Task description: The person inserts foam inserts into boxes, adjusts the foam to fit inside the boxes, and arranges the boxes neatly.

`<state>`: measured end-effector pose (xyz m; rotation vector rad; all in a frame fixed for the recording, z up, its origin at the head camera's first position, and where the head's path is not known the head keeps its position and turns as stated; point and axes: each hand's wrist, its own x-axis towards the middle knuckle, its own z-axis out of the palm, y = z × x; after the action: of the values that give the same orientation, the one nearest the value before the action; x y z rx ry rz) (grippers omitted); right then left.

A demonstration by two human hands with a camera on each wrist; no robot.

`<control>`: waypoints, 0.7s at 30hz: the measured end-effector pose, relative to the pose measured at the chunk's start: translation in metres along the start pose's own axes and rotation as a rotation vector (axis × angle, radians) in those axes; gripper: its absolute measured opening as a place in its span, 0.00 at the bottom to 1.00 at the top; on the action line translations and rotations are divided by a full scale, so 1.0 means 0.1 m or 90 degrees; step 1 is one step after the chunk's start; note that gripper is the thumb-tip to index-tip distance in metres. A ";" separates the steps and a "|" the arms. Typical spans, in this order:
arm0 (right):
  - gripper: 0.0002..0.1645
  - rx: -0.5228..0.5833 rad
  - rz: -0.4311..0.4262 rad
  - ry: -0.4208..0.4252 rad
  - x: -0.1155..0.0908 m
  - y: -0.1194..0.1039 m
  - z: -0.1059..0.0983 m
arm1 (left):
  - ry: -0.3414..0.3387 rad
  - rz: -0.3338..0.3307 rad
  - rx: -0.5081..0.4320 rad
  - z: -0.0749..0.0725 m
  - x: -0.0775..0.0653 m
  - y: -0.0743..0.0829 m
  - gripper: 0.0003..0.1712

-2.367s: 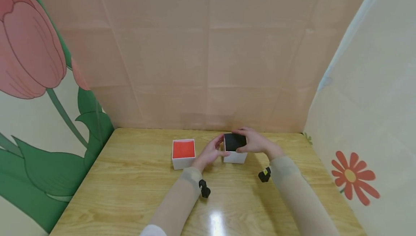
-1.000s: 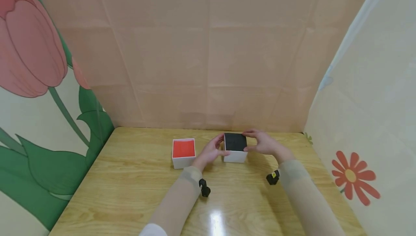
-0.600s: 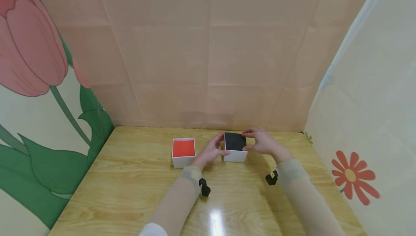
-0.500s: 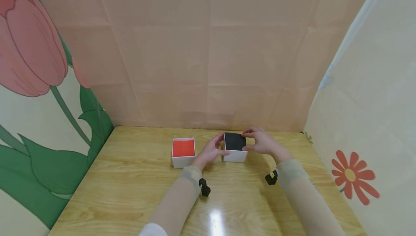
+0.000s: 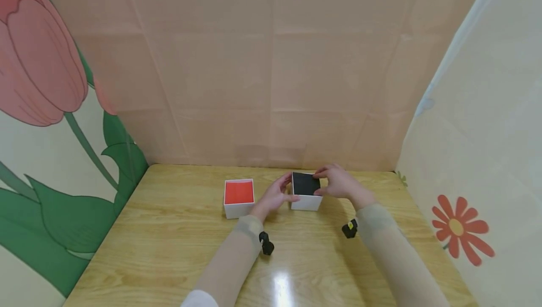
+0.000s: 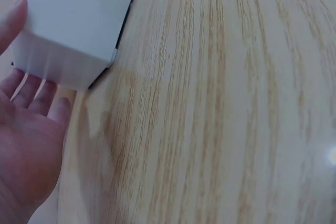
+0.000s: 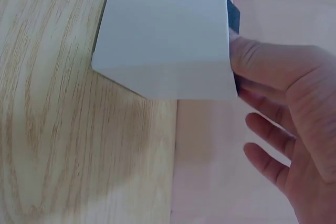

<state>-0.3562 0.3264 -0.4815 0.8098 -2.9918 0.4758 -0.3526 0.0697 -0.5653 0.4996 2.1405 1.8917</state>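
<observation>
A white square box (image 5: 306, 203) stands near the table's back edge, with a flat black insert (image 5: 306, 184) filling its top. My left hand (image 5: 273, 200) holds the box's left side, thumb at the front and fingers behind. In the left wrist view, the fingers (image 6: 32, 94) lie against one white face. At the right rim, my right hand (image 5: 340, 183) has thumb and index finger on the insert's front and back corners. The right wrist view shows the thumb (image 7: 257, 61) over the rim, with a dark edge (image 7: 234, 17) of the insert sticking up beside it.
A second white box (image 5: 238, 211) with a red top (image 5: 239, 193) stands left of my left hand. Both are on a wooden table (image 5: 178, 250). A pinkish-brown sheet (image 5: 271, 86) hangs behind, and printed sheets stand at both sides.
My right hand drew back to the right off the black insert, baring more of it, then moved slightly left over the rim again. The left hand and both boxes stay in place.
</observation>
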 end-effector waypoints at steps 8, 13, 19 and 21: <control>0.32 -0.042 0.008 -0.002 0.02 -0.13 -0.04 | 0.006 -0.005 0.001 0.02 0.00 0.00 0.52; 0.33 -0.049 0.015 -0.012 0.04 -0.15 -0.05 | 0.000 -0.007 0.006 0.00 0.00 -0.01 0.53; 0.37 0.008 -0.002 0.001 0.09 -0.23 -0.02 | -0.006 0.002 0.005 0.01 -0.03 0.03 0.53; 0.36 0.035 -0.021 0.003 0.13 -0.27 -0.01 | -0.006 0.010 0.000 0.01 -0.03 0.03 0.53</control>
<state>-0.3542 0.2987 -0.4719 0.8588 -2.9679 0.5608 -0.3496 0.0699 -0.5627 0.5264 2.1374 1.8941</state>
